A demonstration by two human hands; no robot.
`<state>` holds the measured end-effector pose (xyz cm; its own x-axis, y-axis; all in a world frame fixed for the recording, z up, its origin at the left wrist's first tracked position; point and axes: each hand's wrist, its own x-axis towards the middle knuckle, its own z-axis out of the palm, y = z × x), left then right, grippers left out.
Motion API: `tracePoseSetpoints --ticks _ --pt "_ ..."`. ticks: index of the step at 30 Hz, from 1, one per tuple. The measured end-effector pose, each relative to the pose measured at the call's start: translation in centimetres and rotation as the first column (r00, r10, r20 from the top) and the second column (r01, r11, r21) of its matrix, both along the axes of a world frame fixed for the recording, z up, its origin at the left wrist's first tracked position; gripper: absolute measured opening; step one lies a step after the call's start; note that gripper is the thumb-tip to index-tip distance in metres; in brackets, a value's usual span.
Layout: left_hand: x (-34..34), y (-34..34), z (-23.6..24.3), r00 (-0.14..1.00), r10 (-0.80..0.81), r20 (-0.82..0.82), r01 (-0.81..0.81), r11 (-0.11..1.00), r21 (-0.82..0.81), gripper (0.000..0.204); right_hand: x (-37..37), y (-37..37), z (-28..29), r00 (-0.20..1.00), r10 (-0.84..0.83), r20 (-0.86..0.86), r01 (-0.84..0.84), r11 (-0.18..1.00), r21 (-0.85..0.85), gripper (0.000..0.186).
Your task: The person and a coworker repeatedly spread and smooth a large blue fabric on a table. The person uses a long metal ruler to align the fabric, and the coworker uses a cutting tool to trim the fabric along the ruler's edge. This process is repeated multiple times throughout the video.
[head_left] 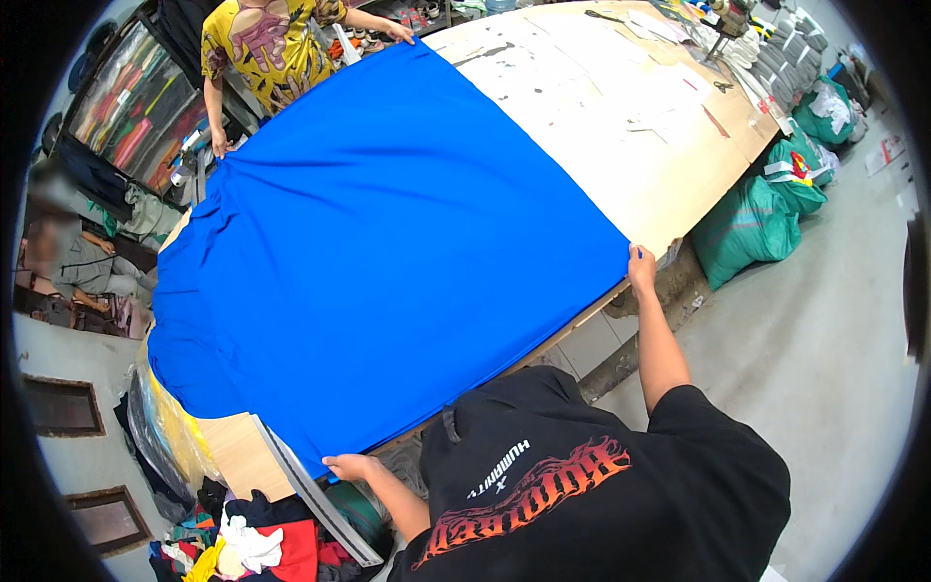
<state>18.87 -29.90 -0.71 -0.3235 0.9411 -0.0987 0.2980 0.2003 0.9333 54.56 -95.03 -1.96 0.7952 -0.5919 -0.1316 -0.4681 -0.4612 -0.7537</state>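
A large sheet of bright blue fabric [407,223] lies spread over the table, with folds fanning out near its far left side. My left hand [349,468] is closed on its near left corner, at the table's edge. At the near right corner, my right hand [641,267] pinches the fabric with the arm stretched out. Across the table a person in a yellow patterned shirt [254,48] grips the far edge, one hand [400,33] at the far right corner and the other hand [220,144] where the cloth bunches.
Scissors [606,16] and paper scraps lie on the pale tabletop [582,87]. Green sacks [747,233] stand on the floor at right. A pile of clothes [257,543] is at lower left. Another person [92,262] sits at far left, near shelves of fabric [141,107].
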Motion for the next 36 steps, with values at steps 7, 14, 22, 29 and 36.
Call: tracePoseSetpoints --ticks 7,14,22,29,36 --pt "0.0 5.3 -2.1 0.989 -0.147 -0.032 0.142 0.982 -0.121 0.065 0.4 -1.5 -1.8 0.999 -0.034 0.02 0.037 0.982 -0.187 0.03" --pt "1.3 9.0 1.6 0.953 -0.157 -0.259 0.258 0.869 0.422 0.068 1.4 -0.4 0.4 0.99 -0.014 0.14 0.041 0.98 -0.193 0.027" --pt "-1.0 3.8 4.3 0.985 0.124 -0.118 -0.07 0.921 0.384 0.068 1.1 1.0 6.7 0.945 -0.021 0.327 0.082 0.981 -0.175 0.026" --pt "-3.2 3.5 -1.2 0.849 -0.003 -0.529 -0.01 1.0 -0.023 0.062 0.3 -0.4 1.9 0.998 -0.052 0.022 0.056 0.954 -0.293 0.03" --pt "-2.9 2.9 -0.6 0.816 0.039 -0.577 -0.024 0.999 0.033 0.061 0.1 -0.2 1.5 0.997 -0.078 -0.013 0.069 0.939 -0.336 0.028"
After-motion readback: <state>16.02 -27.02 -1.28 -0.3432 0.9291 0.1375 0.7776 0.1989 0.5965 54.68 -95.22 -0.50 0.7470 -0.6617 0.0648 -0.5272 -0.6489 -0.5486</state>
